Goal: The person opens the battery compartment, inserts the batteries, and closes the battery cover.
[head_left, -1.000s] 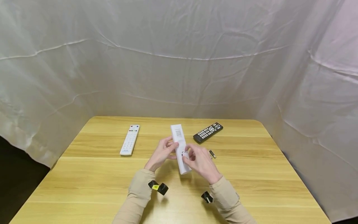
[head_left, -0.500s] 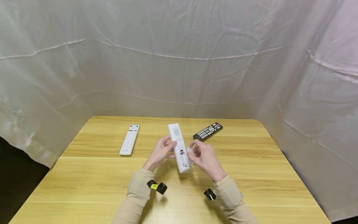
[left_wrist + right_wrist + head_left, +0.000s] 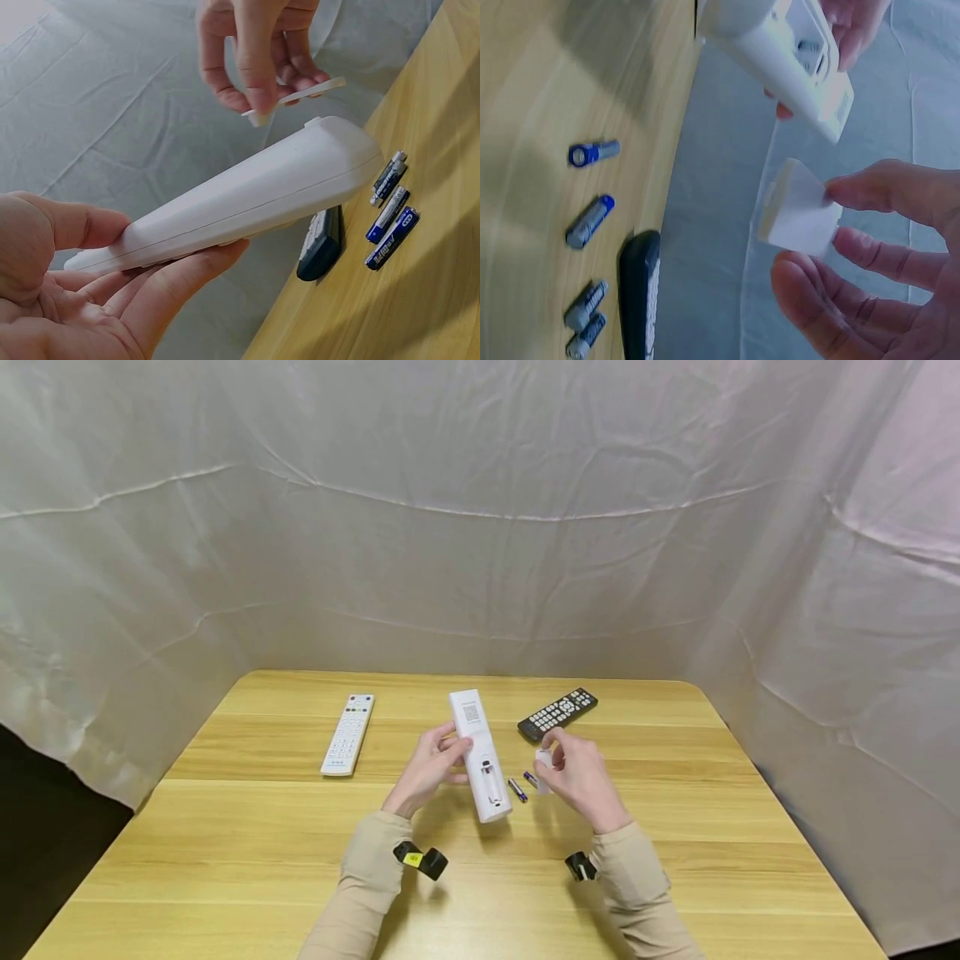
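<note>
Head view: Left hand [image 3: 431,767] holds a white remote control [image 3: 482,753], back face up, narrow and long. Printed code block near its far end; battery compartment uncovered near its near end, dark fitting at the top of the recess, wire contact at the bottom. Right hand [image 3: 587,773], to the right of this held remote and apart from it, pinches the battery cover [image 3: 802,214]. Two blue-and-silver batteries [image 3: 517,790] lie on the desk [image 3: 225,860], just right of the held remote's compartment end. Black remote [image 3: 558,715] with pale keys: beyond and right of the held remote. Second white remote [image 3: 348,735]: left of it, keys up.

Left wrist view: held remote seen from its side, tilted, smooth and white, with a fine seam along its length; the compartment end is thick and rounded, the other thin. Left fingers closed about the thin end, thumb on the back face, the others under it. Cover appears thin, edge-on, clear of the held remote.

Right wrist view: cover is white, squarish, with a raised edge; right fingertips narrowed on it. Four batteries visible on the desk, well apart from the held remote.
</note>
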`<action>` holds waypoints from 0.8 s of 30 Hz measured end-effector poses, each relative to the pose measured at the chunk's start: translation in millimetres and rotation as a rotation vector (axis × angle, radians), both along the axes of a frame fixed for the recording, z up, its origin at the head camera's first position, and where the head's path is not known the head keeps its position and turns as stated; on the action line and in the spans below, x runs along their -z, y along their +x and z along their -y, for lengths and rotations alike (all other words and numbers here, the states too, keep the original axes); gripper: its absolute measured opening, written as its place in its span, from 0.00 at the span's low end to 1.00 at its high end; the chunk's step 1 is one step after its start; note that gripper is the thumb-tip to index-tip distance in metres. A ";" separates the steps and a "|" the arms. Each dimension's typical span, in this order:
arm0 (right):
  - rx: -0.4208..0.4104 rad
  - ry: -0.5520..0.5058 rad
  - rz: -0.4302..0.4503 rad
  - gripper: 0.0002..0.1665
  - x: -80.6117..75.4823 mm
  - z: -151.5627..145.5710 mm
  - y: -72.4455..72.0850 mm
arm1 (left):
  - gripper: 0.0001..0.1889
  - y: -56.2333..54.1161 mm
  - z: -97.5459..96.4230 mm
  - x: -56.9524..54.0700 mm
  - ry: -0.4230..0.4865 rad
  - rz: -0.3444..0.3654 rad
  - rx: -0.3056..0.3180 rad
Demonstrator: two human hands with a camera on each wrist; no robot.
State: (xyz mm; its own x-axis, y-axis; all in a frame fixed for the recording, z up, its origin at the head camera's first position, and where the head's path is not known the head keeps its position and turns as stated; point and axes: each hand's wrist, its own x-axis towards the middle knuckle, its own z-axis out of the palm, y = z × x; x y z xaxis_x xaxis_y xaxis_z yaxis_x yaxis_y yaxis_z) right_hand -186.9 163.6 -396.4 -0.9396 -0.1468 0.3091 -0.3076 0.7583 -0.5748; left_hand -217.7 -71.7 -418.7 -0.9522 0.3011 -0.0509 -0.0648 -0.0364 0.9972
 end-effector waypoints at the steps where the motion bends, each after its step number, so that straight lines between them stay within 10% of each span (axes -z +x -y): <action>1: 0.009 0.004 0.013 0.11 -0.2 -2.2 -0.6 | 0.27 0.0 0.2 -0.1 0.000 0.001 0.000; 24: 0.210 0.042 0.185 0.13 8.1 -64.6 -13.8 | 0.27 0.5 3.1 -1.0 -0.010 -0.010 0.002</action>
State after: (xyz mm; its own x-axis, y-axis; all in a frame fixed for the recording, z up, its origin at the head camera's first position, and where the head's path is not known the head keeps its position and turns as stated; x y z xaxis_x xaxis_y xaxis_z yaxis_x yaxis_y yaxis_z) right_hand -200.7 228.3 -404.5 -0.9907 0.0478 0.1278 -0.0345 0.8185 -0.5734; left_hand -217.2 -74.7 -417.7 -0.9520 0.3029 -0.0448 -0.0553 -0.0260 0.9981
